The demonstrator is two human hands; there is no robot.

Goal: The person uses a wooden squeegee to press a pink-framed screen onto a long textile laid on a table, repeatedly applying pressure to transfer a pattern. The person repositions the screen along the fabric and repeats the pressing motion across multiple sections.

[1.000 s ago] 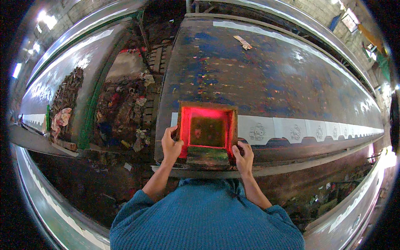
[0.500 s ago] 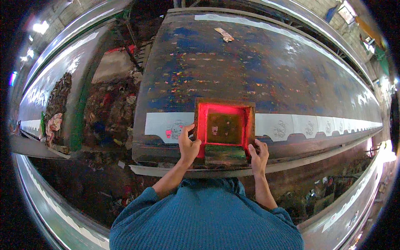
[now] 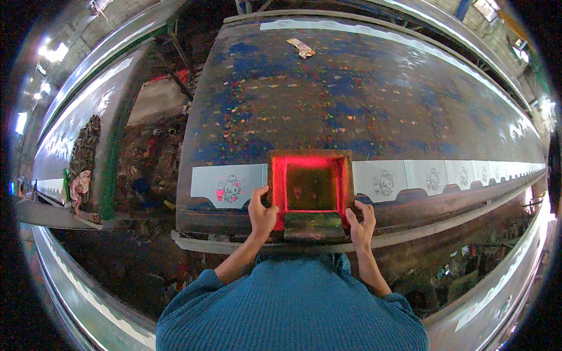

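A square wooden screen-printing frame (image 3: 310, 154), its inner walls stained bright red, sits over a white strip of cloth pieces along the table's near edge. Its dark mesh (image 3: 311, 186) shows faint shapes. My left hand (image 3: 261, 213) grips the frame's left side, thumb and fingers bent around it. On the opposite side my right hand (image 3: 362, 222) holds the near right corner between thumb and fingers. Just left of the frame, a white cloth piece (image 3: 205, 181) bears a cartoon outline with red parts. Pieces to the right (image 3: 383, 184) carry outlines without red. A flat board (image 3: 314, 227) spans the frame's near side.
The long dark table (image 3: 281, 111) is spotted with blue and coloured paint. A crumpled scrap (image 3: 301, 48) lies near its far side, below another white strip (image 3: 351, 29). Left, beyond a littered gap, stands another long table (image 3: 82, 123) with a dark heap of rags (image 3: 86, 143).
The frame has shifted slightly right along the cloth strip, held by both hands, uncovering more of the red-marked print on its left. My view has also shifted a little.
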